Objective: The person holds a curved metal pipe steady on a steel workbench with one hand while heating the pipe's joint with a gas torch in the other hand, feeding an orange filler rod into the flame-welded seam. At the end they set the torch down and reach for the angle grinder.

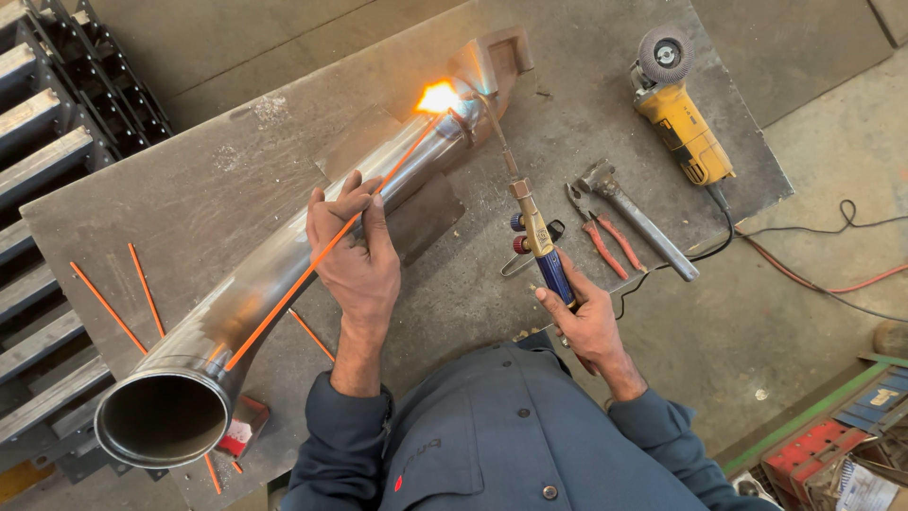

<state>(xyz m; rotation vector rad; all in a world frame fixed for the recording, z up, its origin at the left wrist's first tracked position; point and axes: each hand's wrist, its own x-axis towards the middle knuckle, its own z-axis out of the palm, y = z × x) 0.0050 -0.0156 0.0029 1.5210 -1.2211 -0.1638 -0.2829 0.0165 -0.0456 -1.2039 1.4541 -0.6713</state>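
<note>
Grey steel table (236, 189) carries a curved shiny metal pipe (265, 284) lying from near left to far right. Left hand (355, 251) pinches an orange rod (312, 270) between closed fingers; right hand (591, 322) grips the blue-handled torch (539, 237), its flame (440, 96) at the pipe's far end. A yellow grinder (681, 123) lies far right.

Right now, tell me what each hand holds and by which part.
The left hand pinches a thin orange filler rod near its middle. The right hand grips a brass gas torch by its blue handle at the rear end.
</note>
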